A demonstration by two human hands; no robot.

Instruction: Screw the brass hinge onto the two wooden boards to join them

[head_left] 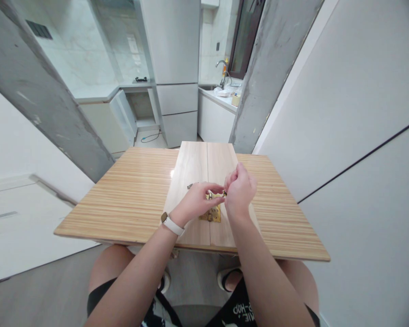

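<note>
Pinching small brass part (215, 195) between left hand (197, 202) and right hand (240, 190); fingers hide most; flat brass hinge (213, 215) beneath half-covered.

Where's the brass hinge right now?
The brass hinge lies on the seam between the two pale wooden boards, mid-table, just below the left hand and right hand.

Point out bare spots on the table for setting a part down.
Free: striped tabletop left of the two pale boards, and the strip right of them out to the table's right edge. The boards' far end is bare too. Crowded: board middle, where left hand and right hand meet over the brass hinge.
</note>
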